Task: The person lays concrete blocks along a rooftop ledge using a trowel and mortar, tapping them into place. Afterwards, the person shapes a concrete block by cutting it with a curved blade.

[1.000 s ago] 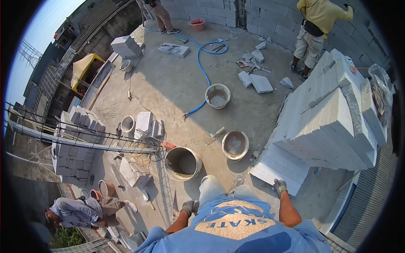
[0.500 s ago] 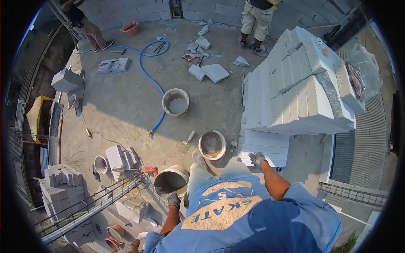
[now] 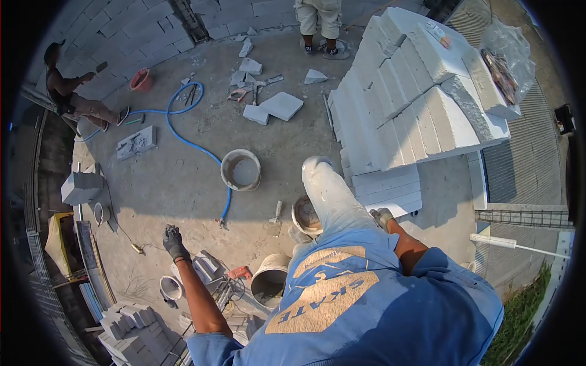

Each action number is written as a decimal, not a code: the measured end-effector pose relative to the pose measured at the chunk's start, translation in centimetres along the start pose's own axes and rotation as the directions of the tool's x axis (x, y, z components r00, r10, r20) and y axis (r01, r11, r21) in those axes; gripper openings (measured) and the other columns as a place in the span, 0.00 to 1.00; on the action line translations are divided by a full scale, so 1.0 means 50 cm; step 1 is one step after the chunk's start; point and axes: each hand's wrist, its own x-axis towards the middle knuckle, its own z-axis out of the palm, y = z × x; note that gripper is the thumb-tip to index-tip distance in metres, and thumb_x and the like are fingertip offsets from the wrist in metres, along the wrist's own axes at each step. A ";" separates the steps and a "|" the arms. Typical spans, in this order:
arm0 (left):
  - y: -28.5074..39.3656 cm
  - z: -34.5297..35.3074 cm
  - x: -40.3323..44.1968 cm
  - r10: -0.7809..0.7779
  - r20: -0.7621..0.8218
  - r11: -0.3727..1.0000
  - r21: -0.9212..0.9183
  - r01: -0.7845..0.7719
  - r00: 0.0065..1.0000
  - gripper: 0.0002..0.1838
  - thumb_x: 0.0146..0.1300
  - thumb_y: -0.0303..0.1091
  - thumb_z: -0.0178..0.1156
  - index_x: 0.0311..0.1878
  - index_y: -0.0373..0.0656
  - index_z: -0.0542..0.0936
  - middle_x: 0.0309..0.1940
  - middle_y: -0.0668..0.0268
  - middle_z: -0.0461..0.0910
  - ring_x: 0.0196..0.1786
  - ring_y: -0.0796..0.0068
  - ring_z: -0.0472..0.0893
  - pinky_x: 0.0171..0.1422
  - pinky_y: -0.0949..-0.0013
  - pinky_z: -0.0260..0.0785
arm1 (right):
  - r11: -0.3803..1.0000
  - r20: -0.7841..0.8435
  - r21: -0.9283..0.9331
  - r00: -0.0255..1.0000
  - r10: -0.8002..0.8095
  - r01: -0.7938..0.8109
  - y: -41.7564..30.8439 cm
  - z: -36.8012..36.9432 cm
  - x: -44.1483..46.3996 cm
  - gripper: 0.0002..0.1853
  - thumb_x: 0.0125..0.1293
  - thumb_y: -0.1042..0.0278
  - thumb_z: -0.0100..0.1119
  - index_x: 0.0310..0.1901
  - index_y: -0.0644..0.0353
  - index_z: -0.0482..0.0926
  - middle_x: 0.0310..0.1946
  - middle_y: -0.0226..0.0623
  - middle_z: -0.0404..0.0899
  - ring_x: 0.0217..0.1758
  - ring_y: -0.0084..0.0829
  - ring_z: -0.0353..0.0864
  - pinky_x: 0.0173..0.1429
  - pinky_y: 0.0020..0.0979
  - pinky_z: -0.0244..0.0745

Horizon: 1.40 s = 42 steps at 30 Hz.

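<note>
My left hand (image 3: 175,243), in a dark glove, is held out to the left above the floor. Its fingers look loosely bent, with nothing visible in them. A grey glove also covers my right hand (image 3: 382,217), which is beside my thigh at the near edge of the low white blocks (image 3: 390,190). Its fingers look apart and hold nothing visible; whether they touch the blocks I cannot tell. My raised leg (image 3: 332,189) partly hides a mortar bucket (image 3: 307,215). A larger bucket (image 3: 270,280) is at my left side, near a red power tool (image 3: 240,272).
A tall stack of white blocks (image 3: 421,91) rises on the right. Ahead are another bucket (image 3: 240,170), a blue hose (image 3: 195,141), a trowel (image 3: 276,212) and broken block pieces (image 3: 282,106). One person (image 3: 79,91) holds a trowel at the far left; another (image 3: 318,21) stands by the wall.
My left hand has moved from beside the large bucket outward and forward. My leg has lifted forward, covering part of the mortar bucket. The view has turned, and the far-left person's arm now shows.
</note>
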 end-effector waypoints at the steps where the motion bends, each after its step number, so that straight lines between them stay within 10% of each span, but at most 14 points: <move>1: -0.026 0.052 -0.018 -0.028 0.075 1.000 -0.011 0.028 0.997 0.23 0.73 0.36 0.47 0.69 0.41 0.68 0.61 0.55 0.76 0.54 0.63 0.80 0.50 0.68 0.72 | 0.994 0.020 -0.071 0.996 -0.082 0.083 -0.013 -0.004 -0.004 0.30 0.66 0.40 0.51 0.34 0.64 0.84 0.32 0.50 0.84 0.37 0.47 0.85 0.41 0.43 0.75; 9: -0.180 0.557 -0.163 -0.488 0.280 0.870 0.082 0.486 0.827 0.16 0.70 0.36 0.57 0.59 0.47 0.76 0.44 0.69 0.82 0.42 0.73 0.82 0.45 0.69 0.72 | 0.848 0.285 0.159 0.846 0.451 -0.506 -0.221 -0.084 0.268 0.29 0.65 0.41 0.55 0.31 0.67 0.84 0.32 0.50 0.84 0.29 0.42 0.85 0.35 0.43 0.76; 15: -0.311 0.704 0.019 -0.654 0.012 0.745 0.185 0.641 0.757 0.15 0.69 0.35 0.54 0.58 0.48 0.76 0.44 0.66 0.82 0.44 0.68 0.82 0.40 0.69 0.71 | 0.962 0.165 0.254 0.985 0.056 -0.097 -0.461 -0.359 0.629 0.24 0.68 0.45 0.55 0.30 0.61 0.81 0.21 0.39 0.79 0.26 0.34 0.79 0.36 0.37 0.72; 16: -0.313 0.710 0.081 -0.684 0.377 0.703 0.112 0.702 0.625 0.16 0.69 0.39 0.53 0.58 0.50 0.75 0.46 0.66 0.82 0.46 0.67 0.82 0.41 0.67 0.71 | 0.994 -0.070 0.064 0.994 -0.084 0.088 -0.513 -0.421 0.678 0.24 0.67 0.43 0.56 0.34 0.59 0.84 0.26 0.40 0.83 0.32 0.33 0.84 0.39 0.34 0.76; 17: -0.307 0.747 0.118 -0.581 0.695 0.636 0.062 0.769 0.424 0.17 0.70 0.42 0.52 0.59 0.51 0.75 0.48 0.65 0.82 0.47 0.66 0.82 0.42 0.65 0.70 | 0.861 -0.086 0.491 0.991 -0.103 0.132 -0.534 -0.454 0.749 0.21 0.68 0.46 0.56 0.36 0.58 0.84 0.25 0.38 0.82 0.30 0.30 0.82 0.38 0.32 0.75; 18: -0.225 0.846 0.104 -0.719 0.100 0.685 0.268 0.678 0.688 0.20 0.70 0.49 0.50 0.61 0.54 0.73 0.51 0.66 0.82 0.50 0.65 0.81 0.47 0.60 0.70 | 0.544 -0.113 0.824 0.987 -0.114 0.157 -0.548 -0.464 0.819 0.19 0.69 0.48 0.56 0.38 0.58 0.83 0.25 0.35 0.80 0.29 0.26 0.80 0.36 0.30 0.74; 20: -0.134 0.957 0.156 -0.684 0.097 0.714 0.289 0.637 0.723 0.21 0.70 0.52 0.51 0.62 0.56 0.73 0.52 0.65 0.81 0.51 0.65 0.81 0.51 0.56 0.68 | 0.153 -0.060 0.984 0.975 -0.216 0.094 -0.601 -0.549 0.914 0.16 0.71 0.52 0.54 0.38 0.58 0.81 0.25 0.32 0.78 0.28 0.23 0.76 0.36 0.29 0.72; 23: -0.072 1.066 0.251 -0.680 0.116 0.709 0.359 0.607 0.724 0.22 0.70 0.53 0.52 0.62 0.55 0.73 0.53 0.64 0.81 0.51 0.65 0.80 0.52 0.54 0.68 | 0.580 -0.318 0.736 0.934 -0.161 0.350 -0.736 -0.729 0.839 0.19 0.71 0.49 0.52 0.37 0.57 0.80 0.30 0.36 0.80 0.34 0.29 0.80 0.40 0.32 0.73; 31: 0.063 1.421 0.345 -0.579 0.457 0.769 0.582 0.266 0.675 0.19 0.70 0.47 0.53 0.57 0.47 0.75 0.49 0.59 0.82 0.48 0.66 0.82 0.48 0.65 0.72 | 0.807 -0.566 0.419 0.815 -0.125 0.415 -0.747 -0.749 0.938 0.21 0.67 0.48 0.58 0.31 0.62 0.80 0.30 0.46 0.81 0.33 0.41 0.78 0.41 0.43 0.71; 33: 0.079 1.502 0.374 -0.582 0.497 0.770 0.591 0.241 0.644 0.18 0.70 0.46 0.53 0.57 0.48 0.75 0.50 0.59 0.82 0.49 0.65 0.81 0.49 0.64 0.72 | 0.898 -0.395 0.440 0.902 0.173 0.020 -0.778 -0.786 0.932 0.23 0.67 0.46 0.57 0.32 0.63 0.80 0.31 0.45 0.83 0.36 0.44 0.80 0.43 0.45 0.71; 34: 0.088 1.547 0.390 -0.591 0.524 0.772 0.589 0.241 0.613 0.18 0.70 0.46 0.53 0.57 0.48 0.75 0.50 0.59 0.82 0.50 0.64 0.81 0.49 0.63 0.72 | 0.887 -0.274 0.461 0.946 0.172 -0.028 -0.784 -0.812 0.940 0.33 0.66 0.39 0.49 0.48 0.69 0.81 0.51 0.58 0.79 0.57 0.54 0.78 0.59 0.45 0.71; 38: 0.134 1.721 0.442 -0.677 0.500 0.700 0.664 0.263 0.539 0.22 0.70 0.48 0.52 0.62 0.50 0.72 0.58 0.61 0.78 0.58 0.60 0.77 0.60 0.53 0.66 | 0.653 -0.165 0.755 0.943 0.290 -0.069 -0.791 -0.781 1.097 0.31 0.67 0.41 0.50 0.46 0.68 0.82 0.47 0.57 0.82 0.54 0.51 0.80 0.55 0.44 0.74; 40: 0.122 1.820 0.512 -0.733 0.440 0.643 0.696 0.318 0.520 0.24 0.69 0.51 0.52 0.64 0.51 0.71 0.61 0.60 0.75 0.60 0.58 0.76 0.61 0.50 0.64 | 0.458 -0.017 0.883 0.967 0.256 -0.106 -0.790 -0.822 1.174 0.19 0.70 0.49 0.55 0.34 0.58 0.81 0.19 0.37 0.76 0.19 0.32 0.77 0.22 0.38 0.68; 42: 0.120 1.936 0.589 -0.764 0.397 0.592 0.745 0.308 0.509 0.22 0.68 0.52 0.53 0.58 0.50 0.74 0.56 0.60 0.77 0.54 0.59 0.78 0.58 0.53 0.65 | 0.222 0.023 0.970 0.940 0.339 -0.103 -0.802 -0.909 1.194 0.19 0.70 0.50 0.55 0.34 0.59 0.81 0.18 0.36 0.75 0.18 0.32 0.77 0.21 0.38 0.67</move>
